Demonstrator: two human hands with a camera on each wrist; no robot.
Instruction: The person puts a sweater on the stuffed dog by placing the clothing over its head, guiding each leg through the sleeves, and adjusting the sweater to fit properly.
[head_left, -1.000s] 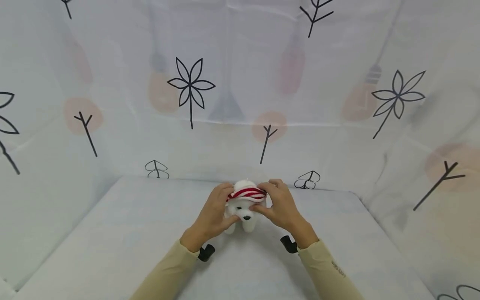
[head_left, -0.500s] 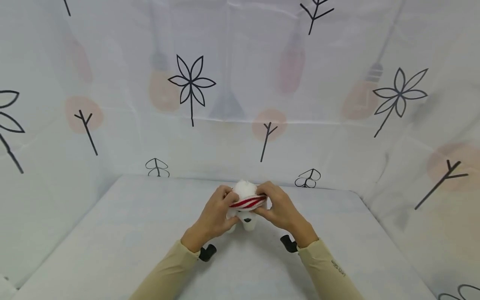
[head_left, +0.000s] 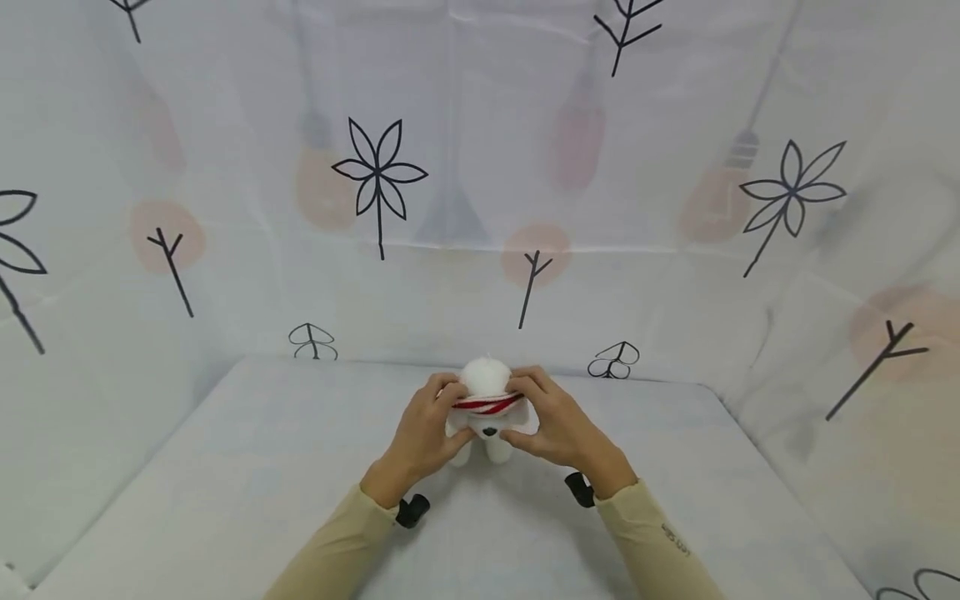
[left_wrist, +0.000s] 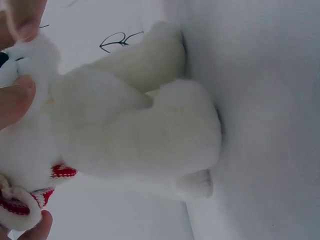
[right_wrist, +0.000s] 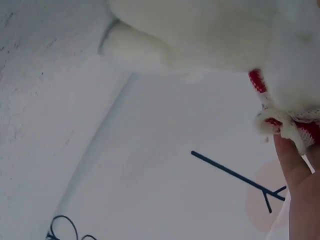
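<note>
A small white plush dog stands on the white tabletop, facing me. A red-and-white striped knit hat with a white pompom sits low over its head, down to the eyes. My left hand pinches the hat's left edge and my right hand pinches its right edge. The left wrist view shows the plush dog's body and the hat's rim against my fingertips. In the right wrist view the plush belly fills the top and the hat's rim lies by my finger.
White cloth printed with black leaf and twig drawings walls the table at the back and both sides. Black wrist-camera mounts sit under my beige sleeves.
Both hands have drawn the striped hat further down over the dog's head, from its forehead to its eyes. The pompom now stands higher above my fingers.
</note>
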